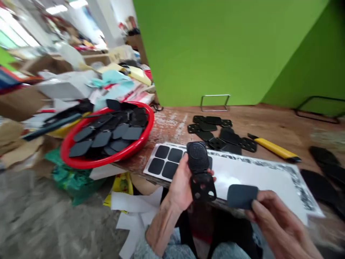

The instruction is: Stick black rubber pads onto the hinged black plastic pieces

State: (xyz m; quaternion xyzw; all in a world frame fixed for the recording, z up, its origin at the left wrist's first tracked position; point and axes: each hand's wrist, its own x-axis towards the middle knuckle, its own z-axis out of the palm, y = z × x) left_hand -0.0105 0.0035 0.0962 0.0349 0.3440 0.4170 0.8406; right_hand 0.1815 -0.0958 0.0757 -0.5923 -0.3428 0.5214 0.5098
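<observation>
My left hand [181, 185] is wrapped round a black hinged plate [198, 158], whose ribbed upper part faces me and whose lower part has round holes. To its right, my right hand [277, 216] pinches a dark rounded-square pad [242, 196] by its right edge, apart from the plate. Beneath and behind both hands lies a white sheet [242, 174] at the bench's front edge. Several dark pads [162, 152] stick to the sheet's left part. Behind the sheet, several black plates with holes [206, 126] lie in a loose pile.
A red basin [149, 131] full of black plates stands at the left. A yellow cutter [275, 147] lies right of the pile, with more dark pieces [320, 185] at the far right. Green panels [215, 46] rise behind the wooden bench. Boxes and scraps fill the left background.
</observation>
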